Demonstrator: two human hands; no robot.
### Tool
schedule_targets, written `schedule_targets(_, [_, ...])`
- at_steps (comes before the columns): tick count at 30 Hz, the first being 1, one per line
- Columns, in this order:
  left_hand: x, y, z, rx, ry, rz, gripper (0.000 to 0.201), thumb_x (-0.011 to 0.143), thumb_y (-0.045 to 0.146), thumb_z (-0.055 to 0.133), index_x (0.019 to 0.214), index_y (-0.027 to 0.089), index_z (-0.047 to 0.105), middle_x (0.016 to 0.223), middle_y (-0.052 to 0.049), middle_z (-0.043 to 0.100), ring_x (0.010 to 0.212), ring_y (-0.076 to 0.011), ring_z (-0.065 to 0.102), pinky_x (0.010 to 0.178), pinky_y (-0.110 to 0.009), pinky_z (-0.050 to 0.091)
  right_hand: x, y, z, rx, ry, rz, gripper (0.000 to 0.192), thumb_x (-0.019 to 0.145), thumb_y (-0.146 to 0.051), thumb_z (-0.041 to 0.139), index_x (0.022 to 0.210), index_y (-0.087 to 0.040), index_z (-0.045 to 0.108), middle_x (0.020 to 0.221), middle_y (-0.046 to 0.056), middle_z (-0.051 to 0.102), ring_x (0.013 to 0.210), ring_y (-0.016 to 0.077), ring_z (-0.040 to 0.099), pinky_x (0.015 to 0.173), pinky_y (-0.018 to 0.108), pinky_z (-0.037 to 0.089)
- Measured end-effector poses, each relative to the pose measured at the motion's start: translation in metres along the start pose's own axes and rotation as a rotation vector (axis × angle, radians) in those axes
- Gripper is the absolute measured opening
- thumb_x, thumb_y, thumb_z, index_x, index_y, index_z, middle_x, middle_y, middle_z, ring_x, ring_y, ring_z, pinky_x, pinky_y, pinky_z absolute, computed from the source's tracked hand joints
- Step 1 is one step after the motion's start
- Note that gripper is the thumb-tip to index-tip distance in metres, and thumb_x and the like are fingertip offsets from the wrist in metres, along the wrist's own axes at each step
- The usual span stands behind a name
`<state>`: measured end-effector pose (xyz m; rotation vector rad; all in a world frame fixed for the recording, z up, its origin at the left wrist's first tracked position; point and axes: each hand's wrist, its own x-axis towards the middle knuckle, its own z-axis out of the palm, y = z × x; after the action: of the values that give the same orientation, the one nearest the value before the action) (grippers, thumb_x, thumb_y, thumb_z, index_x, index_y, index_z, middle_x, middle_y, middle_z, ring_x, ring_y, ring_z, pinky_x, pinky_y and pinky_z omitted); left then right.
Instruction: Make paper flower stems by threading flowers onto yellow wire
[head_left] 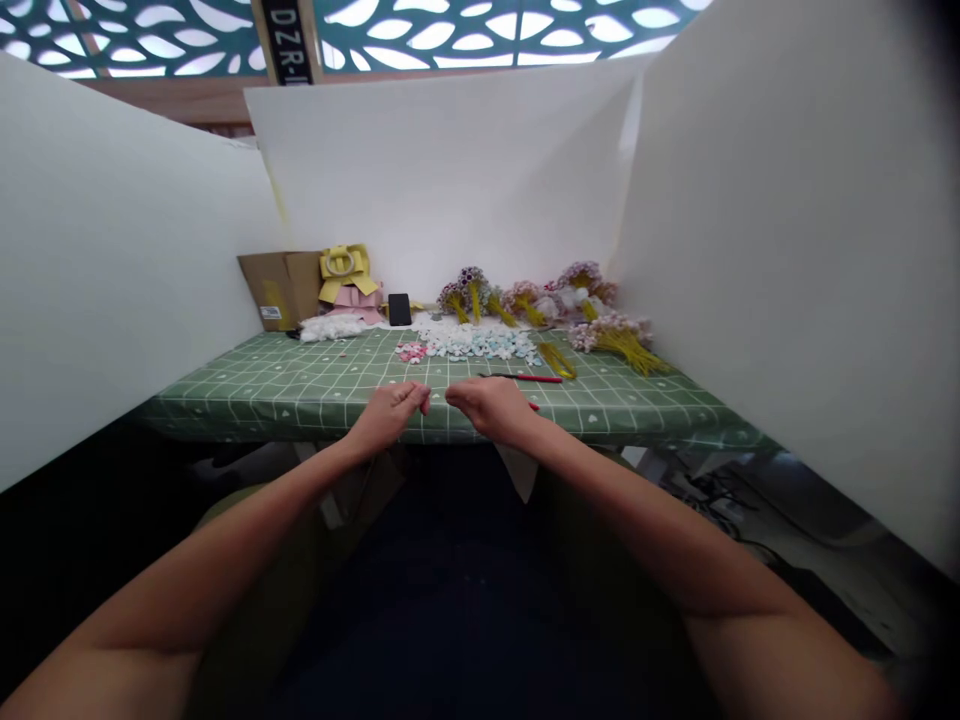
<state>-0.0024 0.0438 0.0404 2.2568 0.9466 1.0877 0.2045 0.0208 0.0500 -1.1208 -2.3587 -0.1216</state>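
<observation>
My left hand [391, 408] is closed in a pinch just above the front edge of the table. Opposite it, a short gap away, my right hand [491, 402] is closed too, its fingertips pointing left. Whatever either hand holds is too small or too hidden to make out. Behind my right hand lies a tool with red handles [538, 379], partly covered by the hand. Beyond the hands are a pile of small white and pale blue pieces [480, 343] and a few pink pieces [412, 352]. A loop of yellow wire [557, 361] rests to their right.
Bunches of small beaded flowers on yellow stems [611, 338] lie at the back right. A black phone [399, 309], yellow ribbon bows [345, 265], white fluffy material [331, 327] and a cardboard box [281, 290] stand at the back left. White panels [450, 180] enclose the green checked tablecloth [247, 385].
</observation>
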Motion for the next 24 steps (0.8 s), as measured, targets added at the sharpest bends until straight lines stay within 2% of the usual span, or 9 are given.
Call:
schedule_targets(3, [-0.003, 0.014, -0.011, 0.268, 0.084, 0.334, 0.036, 0.092, 0.037, 0.044, 0.066, 0.016, 0.059, 0.061, 0.000, 0.054, 0.058, -0.0104, 0.047, 0.059, -0.024, 0.034, 0.000, 0.002, -0.022, 0.532, -0.209, 0.012, 0.029, 0.094, -0.036, 0.042, 0.090, -0.015, 0.061, 0.053, -0.006, 0.040, 0.047, 0.0082, 0.032, 0.050, 0.021, 0.026])
schedule_targets(6, [-0.004, 0.013, -0.013, 0.404, 0.083, 0.449, 0.034, 0.089, 0.042, 0.049, 0.068, 0.017, 0.060, 0.061, 0.000, 0.053, 0.057, -0.0106, 0.045, 0.055, -0.024, 0.031, 0.000, 0.005, -0.028, 0.674, -0.398, 0.058, 0.033, 0.094, -0.041, 0.041, 0.092, -0.015, 0.060, 0.049, -0.008, 0.032, 0.042, 0.0077, 0.026, 0.046, 0.021, 0.025])
schedule_targets(8, [-0.002, 0.003, -0.007, 0.322, 0.047, 0.301, 0.039, 0.090, 0.045, 0.046, 0.065, 0.017, 0.057, 0.059, 0.000, 0.051, 0.057, -0.0108, 0.045, 0.055, -0.024, 0.031, 0.001, 0.005, -0.018, 0.456, -0.287, 0.123, 0.028, 0.093, -0.035, 0.044, 0.087, -0.015, 0.061, 0.054, -0.005, 0.043, 0.047, 0.0085, 0.034, 0.050, 0.022, 0.027])
schedule_targets(10, [0.001, -0.010, 0.001, 0.093, -0.008, 0.019, 0.044, 0.091, 0.048, 0.039, 0.063, 0.017, 0.053, 0.054, 0.002, 0.043, 0.051, -0.0098, 0.040, 0.051, -0.023, 0.030, 0.002, 0.004, -0.004, 0.097, -0.093, 0.148, 0.020, 0.091, -0.027, 0.047, 0.086, -0.015, 0.063, 0.069, 0.002, 0.057, 0.060, 0.0111, 0.045, 0.058, 0.024, 0.029])
schedule_targets(12, [0.004, -0.021, 0.007, -0.193, -0.061, -0.250, 0.045, 0.090, 0.053, 0.036, 0.067, 0.018, 0.051, 0.050, 0.005, 0.030, 0.043, -0.0082, 0.026, 0.043, -0.022, 0.022, 0.003, 0.002, 0.008, -0.221, 0.002, 0.064, 0.018, 0.091, -0.023, 0.047, 0.095, -0.017, 0.064, 0.084, 0.007, 0.062, 0.072, 0.0148, 0.050, 0.062, 0.026, 0.028])
schedule_targets(15, [0.005, -0.024, 0.010, -0.431, -0.133, -0.397, 0.045, 0.089, 0.058, 0.036, 0.076, 0.018, 0.053, 0.053, 0.007, 0.022, 0.041, -0.0072, 0.016, 0.040, -0.022, 0.013, 0.002, 0.000, 0.014, -0.441, 0.023, -0.060, 0.025, 0.093, -0.017, 0.040, 0.101, -0.018, 0.063, 0.089, 0.009, 0.062, 0.073, 0.0160, 0.049, 0.062, 0.028, 0.025])
schedule_targets(18, [0.004, -0.012, 0.004, -0.246, -0.104, -0.250, 0.044, 0.089, 0.053, 0.038, 0.071, 0.017, 0.055, 0.053, 0.005, 0.030, 0.044, -0.0084, 0.026, 0.043, -0.023, 0.022, 0.000, 0.000, 0.007, -0.332, 0.006, -0.027, 0.027, 0.091, -0.015, 0.038, 0.097, -0.018, 0.064, 0.084, 0.007, 0.061, 0.064, 0.0136, 0.045, 0.057, 0.028, 0.022])
schedule_targets(21, [0.000, 0.006, -0.008, 0.119, 0.039, 0.106, 0.041, 0.092, 0.042, 0.040, 0.063, 0.017, 0.053, 0.059, 0.000, 0.046, 0.056, -0.0109, 0.043, 0.056, -0.025, 0.033, 0.000, 0.000, -0.011, 0.114, -0.026, 0.016, 0.024, 0.092, -0.026, 0.041, 0.091, -0.016, 0.063, 0.068, 0.001, 0.055, 0.057, 0.0108, 0.041, 0.055, 0.024, 0.026])
schedule_targets(24, [-0.005, 0.018, -0.019, 0.378, 0.137, 0.405, 0.033, 0.090, 0.040, 0.046, 0.068, 0.017, 0.057, 0.062, -0.001, 0.051, 0.059, -0.0116, 0.044, 0.059, -0.026, 0.032, -0.001, 0.001, -0.028, 0.577, -0.247, -0.005, 0.029, 0.094, -0.037, 0.041, 0.092, -0.015, 0.060, 0.053, -0.006, 0.039, 0.046, 0.0086, 0.033, 0.049, 0.021, 0.028])
